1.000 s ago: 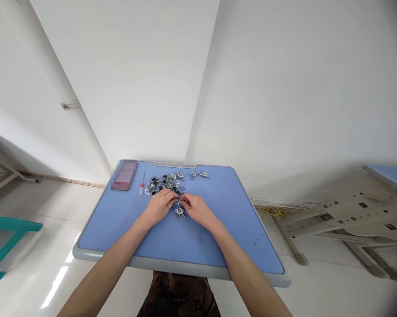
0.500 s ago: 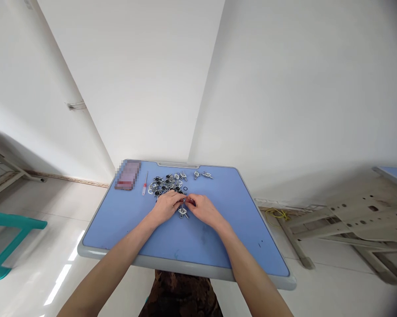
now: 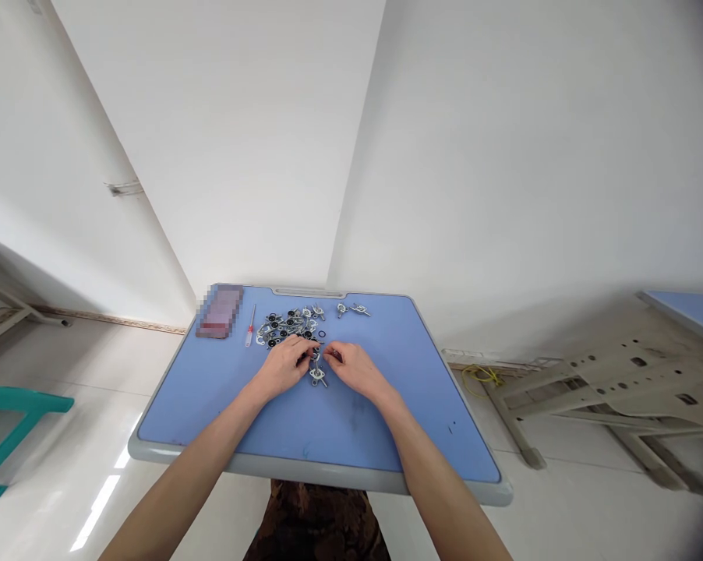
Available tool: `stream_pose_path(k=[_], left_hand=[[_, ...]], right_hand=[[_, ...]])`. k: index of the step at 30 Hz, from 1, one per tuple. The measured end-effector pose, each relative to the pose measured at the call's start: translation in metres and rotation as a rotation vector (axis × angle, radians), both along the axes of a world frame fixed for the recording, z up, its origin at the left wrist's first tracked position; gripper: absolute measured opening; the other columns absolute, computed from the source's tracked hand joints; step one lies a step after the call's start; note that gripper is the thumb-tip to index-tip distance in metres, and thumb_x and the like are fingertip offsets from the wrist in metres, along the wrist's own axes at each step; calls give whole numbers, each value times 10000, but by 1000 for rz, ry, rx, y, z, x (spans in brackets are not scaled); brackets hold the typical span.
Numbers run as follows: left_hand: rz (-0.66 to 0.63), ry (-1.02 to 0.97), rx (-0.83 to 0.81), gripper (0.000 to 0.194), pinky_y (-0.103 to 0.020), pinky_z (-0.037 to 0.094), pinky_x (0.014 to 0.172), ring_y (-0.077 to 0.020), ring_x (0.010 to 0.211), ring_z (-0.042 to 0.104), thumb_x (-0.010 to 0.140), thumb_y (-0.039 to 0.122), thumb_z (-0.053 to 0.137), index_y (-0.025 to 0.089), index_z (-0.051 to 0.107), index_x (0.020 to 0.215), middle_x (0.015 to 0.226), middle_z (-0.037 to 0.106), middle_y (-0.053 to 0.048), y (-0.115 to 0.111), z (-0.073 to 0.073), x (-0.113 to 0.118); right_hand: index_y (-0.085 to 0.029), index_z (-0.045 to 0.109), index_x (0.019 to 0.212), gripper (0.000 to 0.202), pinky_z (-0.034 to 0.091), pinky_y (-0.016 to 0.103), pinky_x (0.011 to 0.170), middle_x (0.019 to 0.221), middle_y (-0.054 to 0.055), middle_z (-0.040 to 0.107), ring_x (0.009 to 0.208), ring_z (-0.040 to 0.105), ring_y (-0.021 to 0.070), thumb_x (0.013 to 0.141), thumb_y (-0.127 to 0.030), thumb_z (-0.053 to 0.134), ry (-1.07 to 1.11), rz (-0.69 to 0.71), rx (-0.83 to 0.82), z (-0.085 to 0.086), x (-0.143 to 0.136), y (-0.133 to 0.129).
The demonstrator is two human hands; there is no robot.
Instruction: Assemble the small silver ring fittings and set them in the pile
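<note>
My left hand (image 3: 285, 366) is at the front edge of a pile of small metal parts with black round pieces (image 3: 291, 322). Its thumb and fingers are closed around something small and metallic, too small to name. Just to the right, my right hand (image 3: 355, 368) has thumb and forefinger pinched together; whatever is between them cannot be made out. Below the fingertips a metal fitting with a flat flange and a short stem (image 3: 317, 375) lies on the table. A black rubber ring (image 3: 322, 334) lies by the pile's right side.
The blue table (image 3: 410, 421) has a grey rim. A screwdriver with a clear and red handle (image 3: 249, 335) lies left of the pile, beside a blurred flat rectangular object (image 3: 221, 310). Two more metal fittings (image 3: 342, 309) rest near the back edge. A green stool (image 3: 18, 401) stands at left.
My right hand has drawn slightly away from the left, opening a small gap between the fingertips. The whole view has shifted a little.
</note>
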State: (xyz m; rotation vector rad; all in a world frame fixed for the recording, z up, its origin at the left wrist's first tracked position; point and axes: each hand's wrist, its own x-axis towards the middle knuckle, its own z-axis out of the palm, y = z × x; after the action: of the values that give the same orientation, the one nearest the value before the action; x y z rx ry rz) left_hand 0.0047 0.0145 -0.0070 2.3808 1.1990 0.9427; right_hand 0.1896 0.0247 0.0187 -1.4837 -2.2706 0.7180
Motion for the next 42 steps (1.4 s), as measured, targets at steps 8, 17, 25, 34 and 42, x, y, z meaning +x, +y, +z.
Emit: stream_pose_path(k=[8, 17, 25, 34, 42], left_hand=[[-17, 51, -16, 204, -320, 457, 798, -181, 900, 534, 780, 125, 579, 200, 577, 969, 936, 607, -31, -5, 6, -4], [-44, 92, 21, 51, -328, 445, 834, -176, 917, 525, 836, 193, 560, 185, 597, 870, 965, 592, -40, -3, 3, -5], [22, 145, 56, 137, -343, 449, 824, -176, 891, 523, 863, 136, 477, 175, 607, 842, 945, 578, -49, 4, -2, -6], [17, 106, 83, 163, -362, 454, 829, -187, 909, 517, 833, 107, 480, 189, 598, 911, 987, 554, -60, -1, 5, -10], [-88, 33, 31, 348, -328, 454, 850, -177, 967, 519, 696, -18, 450, 194, 585, 936, 1011, 555, -52, -8, 13, -9]], right_hand=[[-174, 617, 794, 177, 333, 232, 574, 701, 12, 620, 602, 500, 121, 820, -186, 443, 37, -18, -2, 1, 5, 1], [-183, 606, 794, 176, 325, 229, 571, 711, 9, 618, 600, 495, 120, 832, -212, 437, 30, -17, -6, 2, 5, 0], [-184, 594, 779, 173, 328, 234, 555, 699, 6, 608, 584, 483, 120, 837, -243, 442, 43, -39, -20, 8, 5, -3], [-180, 602, 783, 177, 362, 240, 587, 714, 5, 614, 612, 494, 122, 823, -250, 444, 122, -37, -16, 8, 9, -2], [-179, 609, 746, 162, 365, 229, 562, 700, -4, 601, 608, 489, 112, 792, -295, 506, 158, 105, -165, 19, 9, -10]])
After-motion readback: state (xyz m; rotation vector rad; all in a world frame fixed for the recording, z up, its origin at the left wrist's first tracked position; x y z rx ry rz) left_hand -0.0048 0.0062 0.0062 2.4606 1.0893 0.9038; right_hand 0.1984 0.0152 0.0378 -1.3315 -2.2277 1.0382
